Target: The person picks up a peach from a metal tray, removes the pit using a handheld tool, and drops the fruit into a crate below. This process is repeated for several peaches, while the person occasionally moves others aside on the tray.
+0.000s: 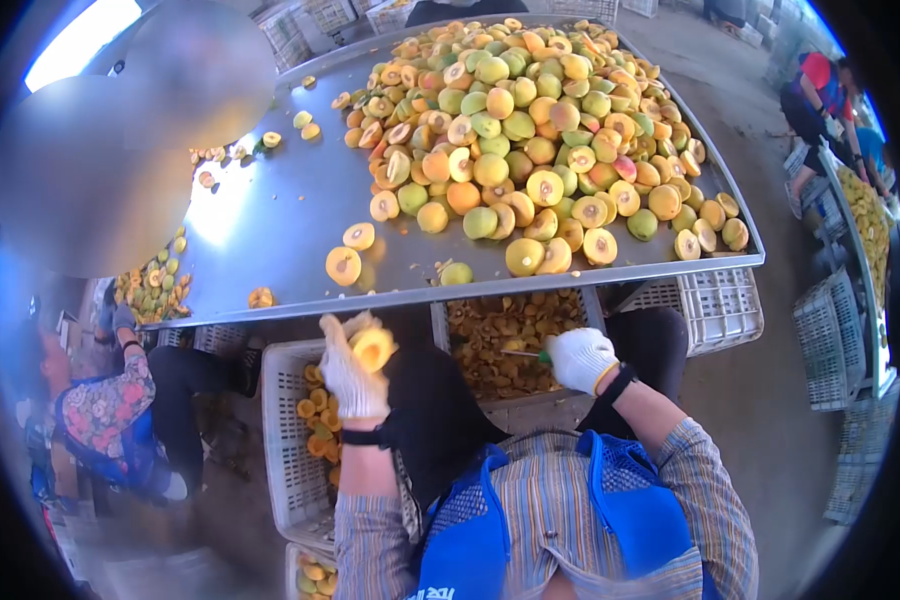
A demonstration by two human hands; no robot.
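Note:
My left hand point(354, 372), in a white glove, holds a halved yellow fruit point(373, 349) with its cut face showing, above the edge of a white crate point(287, 440) with fruit halves in it. In my gloved right hand point(582, 360) is a green-handled tool point(544, 356), its thin blade pointing left over a crate of peelings and scraps point(500, 340). Beyond both hands, a large heap of whole and halved fruits point(530, 120) lies on the metal table point(310, 225).
The table's raised front edge point(450, 292) runs just beyond my hands. A white crate point(720, 308) stands under its right corner. At the left sits a person in a flowered sleeve point(110, 405); other people point(820, 100) are at the far right. Blurred spots cover the upper left.

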